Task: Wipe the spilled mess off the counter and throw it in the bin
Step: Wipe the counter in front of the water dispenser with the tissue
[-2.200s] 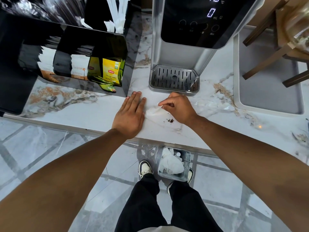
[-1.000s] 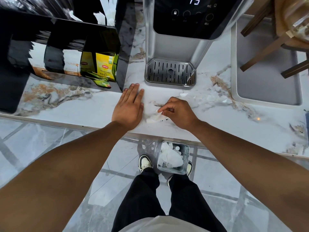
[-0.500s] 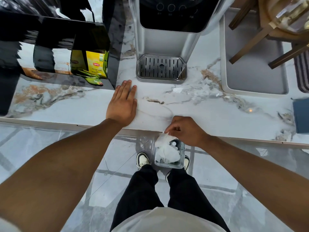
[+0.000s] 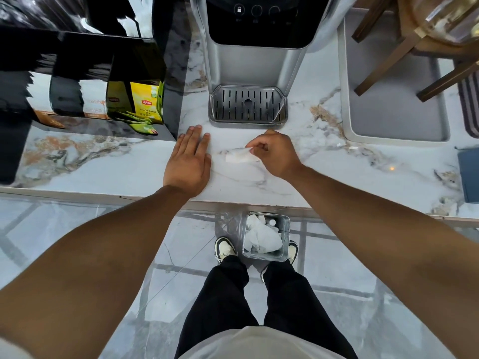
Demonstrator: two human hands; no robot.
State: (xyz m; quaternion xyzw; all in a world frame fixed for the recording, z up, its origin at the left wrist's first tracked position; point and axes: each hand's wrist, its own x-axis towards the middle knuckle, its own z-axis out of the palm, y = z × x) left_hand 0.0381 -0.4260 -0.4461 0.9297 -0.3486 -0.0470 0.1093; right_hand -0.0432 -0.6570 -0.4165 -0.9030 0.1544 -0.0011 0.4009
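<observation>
My right hand pinches a white tissue that lies against the marble counter, just in front of the dispenser's drip tray. My left hand rests flat on the counter to the tissue's left, fingers together and holding nothing. A small square metal bin stands on the floor below the counter edge, between my shoes, and holds crumpled white tissues. I see no dark crumbs on the counter around the tissue.
A silver water dispenser stands at the back. A black organiser with yellow tea boxes fills the left. A grey tray bearing wooden stand legs sits at the right; a blue object lies at the far right edge.
My right hand dragged the tissue and dark crumbs to the counter edge above the bin, then came back with the tissue to the spot before the drip tray. The left hand stayed flat.
</observation>
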